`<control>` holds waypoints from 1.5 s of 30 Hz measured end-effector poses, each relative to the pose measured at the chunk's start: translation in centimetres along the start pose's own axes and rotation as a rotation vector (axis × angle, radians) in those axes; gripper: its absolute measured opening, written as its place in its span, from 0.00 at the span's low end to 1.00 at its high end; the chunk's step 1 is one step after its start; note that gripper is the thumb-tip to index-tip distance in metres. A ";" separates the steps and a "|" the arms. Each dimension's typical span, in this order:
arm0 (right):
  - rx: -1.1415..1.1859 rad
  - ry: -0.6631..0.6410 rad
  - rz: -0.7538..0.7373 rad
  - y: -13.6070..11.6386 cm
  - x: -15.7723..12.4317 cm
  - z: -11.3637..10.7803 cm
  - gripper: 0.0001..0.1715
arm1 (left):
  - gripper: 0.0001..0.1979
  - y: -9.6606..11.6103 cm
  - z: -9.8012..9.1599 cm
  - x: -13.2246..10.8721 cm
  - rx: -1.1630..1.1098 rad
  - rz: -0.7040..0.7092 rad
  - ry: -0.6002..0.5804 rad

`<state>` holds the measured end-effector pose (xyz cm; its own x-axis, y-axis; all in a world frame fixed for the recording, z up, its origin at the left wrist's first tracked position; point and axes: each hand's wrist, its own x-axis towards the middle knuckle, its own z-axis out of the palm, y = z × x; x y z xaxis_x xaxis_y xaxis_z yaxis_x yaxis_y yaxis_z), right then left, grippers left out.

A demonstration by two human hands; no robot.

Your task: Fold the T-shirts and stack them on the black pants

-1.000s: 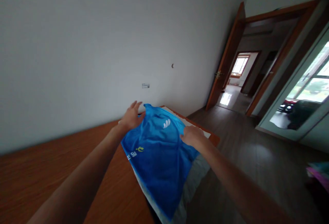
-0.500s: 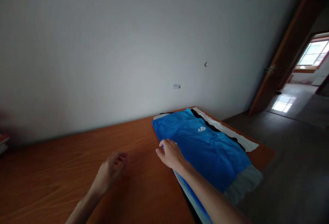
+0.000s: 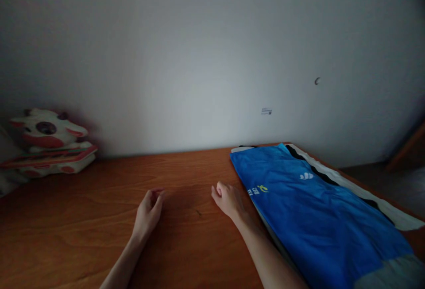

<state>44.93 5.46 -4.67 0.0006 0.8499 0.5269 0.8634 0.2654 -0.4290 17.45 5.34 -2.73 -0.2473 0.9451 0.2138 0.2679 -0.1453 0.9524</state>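
Blue shirt [image 3: 318,218] folded flat on tabletop [image 3: 83,218], right end | right hand [image 3: 229,199] loose, empty, beside its left edge | left hand [image 3: 148,211] half-curled, empty | likely soft, light, slippery: best pinched at folded edge

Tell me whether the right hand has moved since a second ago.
Yes. The right hand has come leftward off the blue shirt, onto the bare wooden table beside the shirt's left edge.

On the table [image 3: 83,218] we list, left to right, a stuffed toy [image 3: 46,147] at the far end against the wall [image 3: 199,59] behind, our left hand [image 3: 148,213] near the middle, our right hand [image 3: 229,199] close beside it, and just right of that the shirt [image 3: 315,209] atop other clothes [image 3: 365,196].
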 end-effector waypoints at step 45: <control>0.160 -0.155 0.086 -1.5 -1.2 -0.3 0.28 | 0.16 1.0 1.2 -2.3 0.720 0.253 -0.288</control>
<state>43.84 3.88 -4.46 -0.0179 0.9290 0.3697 0.7728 0.2474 -0.5844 19.36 3.37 -2.54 0.1232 0.9615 0.2458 0.8409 -0.2327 0.4886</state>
